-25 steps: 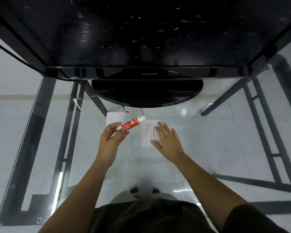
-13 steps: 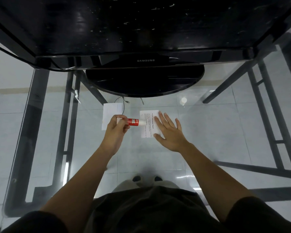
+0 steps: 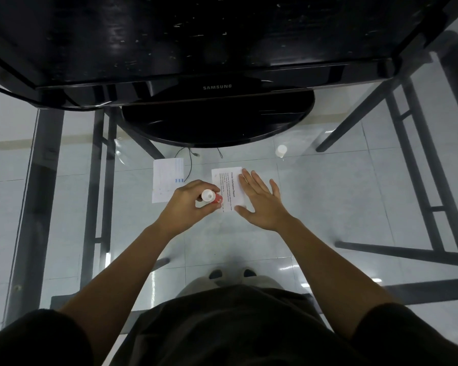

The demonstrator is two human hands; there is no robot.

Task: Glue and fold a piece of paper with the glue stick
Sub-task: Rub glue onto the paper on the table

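Tipping from a slant to upright over the last second, the red glue stick (image 3: 211,198) now stands at centre frame, its hidden tip at the printed sheet (image 3: 226,186)'s lower left edge. The left hand (image 3: 188,204) grips its barrel with curled fingers. The right hand (image 3: 262,204) lies flat, fingers straight, pinning the sheet to the glass table (image 3: 328,207). Gluing seems to be starting; the fold is not yet made.
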